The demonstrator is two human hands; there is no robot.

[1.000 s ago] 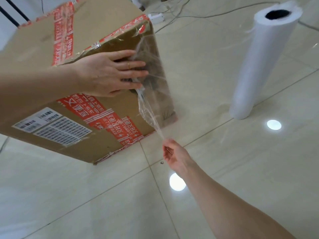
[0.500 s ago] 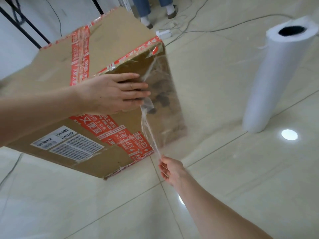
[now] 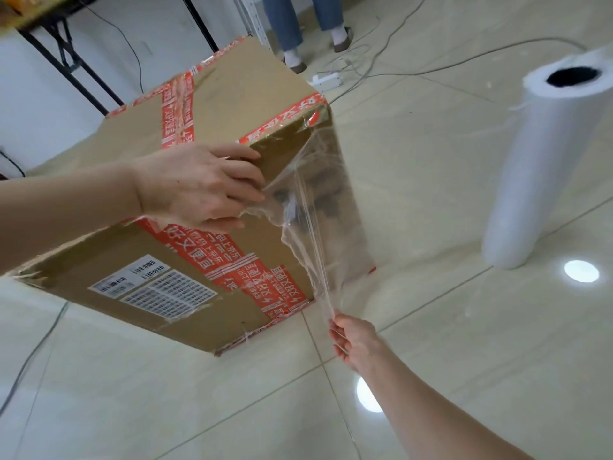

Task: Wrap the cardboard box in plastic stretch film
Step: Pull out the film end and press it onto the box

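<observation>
Our left hand lies with straight fingers against the near face of the cardboard box, pressing the edge of the stretch film to it near the upper corner. Our right hand pinches a gathered strand of that film, stretched taut, just off the box's lower corner. The box stands on the tiled floor with film clinging over its right-hand face, and the white film roll stands upright well apart to the right.
</observation>
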